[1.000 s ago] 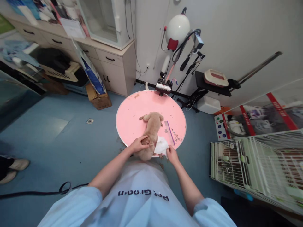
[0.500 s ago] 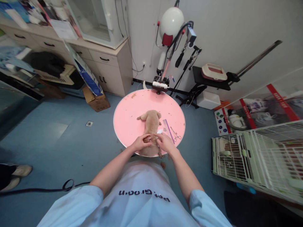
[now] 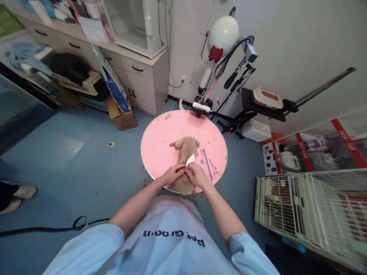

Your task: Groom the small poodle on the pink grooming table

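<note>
A small tan dog [image 3: 189, 147] with short-clipped fur lies stretched out on the round pink table [image 3: 156, 139]. Against the part of its body nearer to me, my left hand [image 3: 174, 173] has its fingers closed on the fur. My right hand [image 3: 197, 175] touches the same spot from the other side, fingers pinched together on a white piece of tissue or paper [image 3: 190, 159] that sticks up. What lies beneath my fingertips is hidden. Right of the dog rest a comb with a purple spine [image 3: 207, 165] and scissor-handled metal forceps [image 3: 214, 170].
At the table's far edge, a holder carries a white bottle [image 3: 202, 108]. A dryer with a round white body [image 3: 223, 36] stands behind it. Wire cages [image 3: 282, 210] are at right, a cabinet [image 3: 140, 84] at back left. A person's shoes [image 3: 25, 192] show at far left.
The white piece, lying mostly under my right hand before, now stands up from its fingers over the dog. Both hands have come closer together. The whole view has shifted slightly.
</note>
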`<state>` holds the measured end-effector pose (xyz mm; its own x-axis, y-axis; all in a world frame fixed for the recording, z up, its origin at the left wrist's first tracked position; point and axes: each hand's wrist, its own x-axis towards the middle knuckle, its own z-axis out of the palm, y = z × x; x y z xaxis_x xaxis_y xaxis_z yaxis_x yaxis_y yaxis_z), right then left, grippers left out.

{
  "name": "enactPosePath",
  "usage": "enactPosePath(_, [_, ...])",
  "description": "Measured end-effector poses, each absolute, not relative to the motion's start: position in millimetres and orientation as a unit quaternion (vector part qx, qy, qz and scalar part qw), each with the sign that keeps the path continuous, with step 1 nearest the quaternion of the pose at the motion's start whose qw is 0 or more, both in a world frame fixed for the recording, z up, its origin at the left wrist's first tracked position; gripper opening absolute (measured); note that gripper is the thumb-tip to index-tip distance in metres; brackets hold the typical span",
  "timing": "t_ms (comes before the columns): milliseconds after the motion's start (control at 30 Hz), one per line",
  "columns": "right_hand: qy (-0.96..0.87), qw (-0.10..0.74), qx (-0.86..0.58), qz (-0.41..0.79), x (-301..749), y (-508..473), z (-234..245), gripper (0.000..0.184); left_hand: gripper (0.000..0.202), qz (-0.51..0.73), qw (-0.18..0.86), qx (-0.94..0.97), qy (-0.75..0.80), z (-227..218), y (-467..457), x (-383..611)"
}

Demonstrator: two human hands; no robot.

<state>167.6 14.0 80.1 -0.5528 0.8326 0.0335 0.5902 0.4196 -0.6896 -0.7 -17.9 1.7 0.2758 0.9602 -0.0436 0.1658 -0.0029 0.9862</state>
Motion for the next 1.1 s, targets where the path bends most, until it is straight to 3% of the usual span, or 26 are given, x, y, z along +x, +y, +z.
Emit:
enactPosePath(167, [-0.717, 0.258, -0.566, 0.313, 180, 8, 91, 0.014, 0.044, 0.341, 0.501, 0.596, 0.526, -2, -27, 0])
enactPosePath(267, [-0.662, 0.311, -0.567, 0.379, 177, -5, 90, 0.02, 0.043, 0.345, 0.491, 0.603, 0.526, 2, -30, 4])
enactPosePath(367, [-0.652, 0.268, -0.54, 0.46, 168, -15, 78, 0.025, 0.039, 0.361, 0.484, 0.607, 0.517, 3, -31, 6])
enactPosePath(567, [-0.766, 0.156, -0.536, 0.321, 160, -18, 61, 0.015, 0.03, 0.356, 0.471, 0.602, 0.537, 0, -33, 8])
enactPosePath(767, [-0.767, 0.157, -0.543, 0.305, 167, -11, 54, 0.016, 0.032, 0.353, 0.456, 0.616, 0.536, 1, -36, 8])
enactPosePath(933, [-0.731, 0.16, -0.58, 0.321, 186, -3, 52, 0.03, 0.038, 0.36, 0.475, 0.589, 0.546, -4, -41, 6])
enactPosePath(1100, [-0.749, 0.109, -0.562, 0.334, 173, -8, 55, 0.023, 0.036, 0.366, 0.476, 0.61, 0.518, 1, -42, 6])
